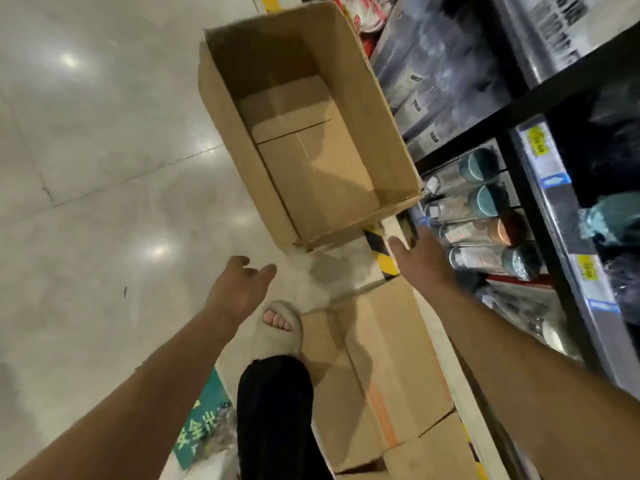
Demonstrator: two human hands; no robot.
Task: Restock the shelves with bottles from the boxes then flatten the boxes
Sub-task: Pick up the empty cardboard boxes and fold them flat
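In the head view, a big brown open box [311, 161] stood on the shiny floor [104, 168] in the upper middle of the frame, and nothing was inside it. Flat cardboard [391, 358] lay in the lower middle, next to a foot in a pale slipper [277, 337]. The left hand [239, 282] hung in the middle of the frame with its fingers loosely curled, holding nothing. The right hand [419, 258] reached out just below the box's near corner, close to the shelf [523, 202], with its fingers stretched out and holding nothing. The clear bottles [485, 230] sat in a row on the shelf at the right, some with blue-green lids and one with a copper lid. A yellow price tag [536, 142] on the shelf edge was too blurry to read. A green floor sticker [204, 427] at the bottom had yellow writing that I could not read. Yellow and black striped tape [379, 251] ran along the floor by the right hand.
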